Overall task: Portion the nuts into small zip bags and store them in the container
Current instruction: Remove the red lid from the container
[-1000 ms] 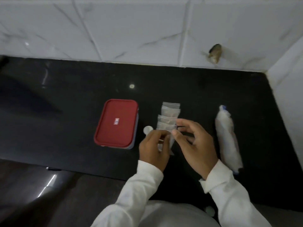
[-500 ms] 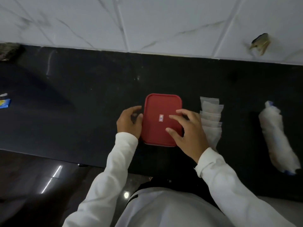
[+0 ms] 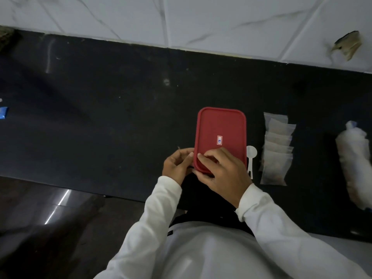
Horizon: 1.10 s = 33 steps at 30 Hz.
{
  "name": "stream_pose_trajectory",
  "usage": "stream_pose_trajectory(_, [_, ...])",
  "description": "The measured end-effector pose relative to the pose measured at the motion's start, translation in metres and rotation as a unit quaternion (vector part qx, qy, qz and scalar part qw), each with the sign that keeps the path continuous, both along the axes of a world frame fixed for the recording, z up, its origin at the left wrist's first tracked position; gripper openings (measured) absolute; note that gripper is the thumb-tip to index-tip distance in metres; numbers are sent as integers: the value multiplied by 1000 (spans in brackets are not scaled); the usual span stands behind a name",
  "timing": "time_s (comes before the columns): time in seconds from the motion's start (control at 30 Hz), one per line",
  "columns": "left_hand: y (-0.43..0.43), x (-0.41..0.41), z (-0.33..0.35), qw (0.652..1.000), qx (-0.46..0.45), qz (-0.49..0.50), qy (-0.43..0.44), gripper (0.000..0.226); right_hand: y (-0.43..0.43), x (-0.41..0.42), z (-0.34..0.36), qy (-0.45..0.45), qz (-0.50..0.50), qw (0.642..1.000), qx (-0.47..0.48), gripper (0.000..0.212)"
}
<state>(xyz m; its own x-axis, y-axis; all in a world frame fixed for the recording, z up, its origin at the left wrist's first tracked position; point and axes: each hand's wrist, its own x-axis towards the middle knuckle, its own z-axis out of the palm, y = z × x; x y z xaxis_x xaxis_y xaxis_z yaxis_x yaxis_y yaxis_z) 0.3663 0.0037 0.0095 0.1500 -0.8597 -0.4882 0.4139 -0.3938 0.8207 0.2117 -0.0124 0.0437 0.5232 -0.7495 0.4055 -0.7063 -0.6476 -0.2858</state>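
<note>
A container with a red lid [image 3: 220, 135] sits on the black counter [image 3: 120, 109], lid on. My left hand [image 3: 177, 165] grips its near left corner, fingers curled at the lid's edge. My right hand [image 3: 222, 172] lies over the near end of the lid, fingertips curled on the same corner. Several small zip bags [image 3: 275, 150] with nuts lie overlapped in a row to the right. A white plastic scoop [image 3: 250, 160] lies between the container and the bags. The big bag of nuts [image 3: 356, 164] lies at the far right.
A white marble-tiled wall [image 3: 201, 21] runs along the back of the counter, with a chipped hole [image 3: 347, 45] at the right. A small blue packet [image 3: 3, 112] lies at the far left edge. The counter's front edge runs just below my hands.
My hands left the zip bags and went to the red-lidded container. Since half a second ago both hands have moved to its near left corner. The scoop has come into sight beside it.
</note>
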Motion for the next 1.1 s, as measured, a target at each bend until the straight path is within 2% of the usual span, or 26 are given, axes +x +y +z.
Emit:
stream_pose_trajectory(0.2, [6,-1,-6,997,-52,9,52,23,-6,0,-7,26,55,996,-62,28])
stream_pose_trajectory(0.37, [13,-2,-9,993,-110,1,50,33,-13,-1,-6,8,90,993,-72,26])
stream_pose_trajectory(0.57, [15,-12,-9,994,-102,23,33,37,-15,-2,-4,-9,104,992,-71,25])
stream_pose_trajectory(0.67, [17,-15,-13,992,-124,6,-29,40,-14,-4,-1,-21,101,992,-68,24])
stream_pose_trajectory(0.73, [19,-17,-14,985,-139,-16,-106,39,-14,-6,1,-35,100,992,-61,24])
stream_pose_trajectory(0.87, [21,-18,-12,949,-197,-32,-243,50,-14,-14,6,-36,110,992,-54,23])
stream_pose_trajectory(1.0, [13,-25,-9,918,-235,-85,-310,59,-13,-24,13,-37,105,992,-58,22])
stream_pose_trajectory(1.1, [12,-30,-3,919,-218,-95,-314,63,-13,-28,17,-37,93,992,-71,22])
